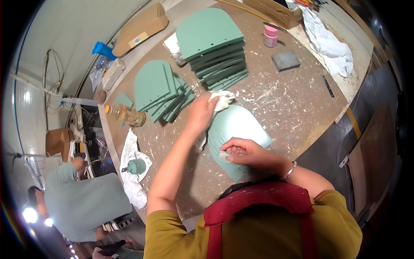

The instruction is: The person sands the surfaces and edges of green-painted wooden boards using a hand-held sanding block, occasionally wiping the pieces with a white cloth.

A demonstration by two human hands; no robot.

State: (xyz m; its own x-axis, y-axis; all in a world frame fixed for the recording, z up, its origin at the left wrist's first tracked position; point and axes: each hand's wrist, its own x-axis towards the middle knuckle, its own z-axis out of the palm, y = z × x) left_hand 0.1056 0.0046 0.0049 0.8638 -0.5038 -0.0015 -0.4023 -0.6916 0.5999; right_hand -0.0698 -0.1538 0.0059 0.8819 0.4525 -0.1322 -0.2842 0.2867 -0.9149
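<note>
A green panel with a rounded far end lies on the brown worktable in front of me, its surface shining and streaked as if wet. At its far left edge my left hand is closed on a crumpled white cloth. My right hand is over the near part of the panel, fingers curled, pinching a small pale piece whose material I cannot make out. Beyond my left hand stand a tall stack of similar green panels and a lower, fanned-out stack.
A bottle with a yellow cap lies left of the panels. Nearby, a green ribbed object rests on a white rag. Far right are a pink jar, a grey block and a black pen-like tool. Another person works at left.
</note>
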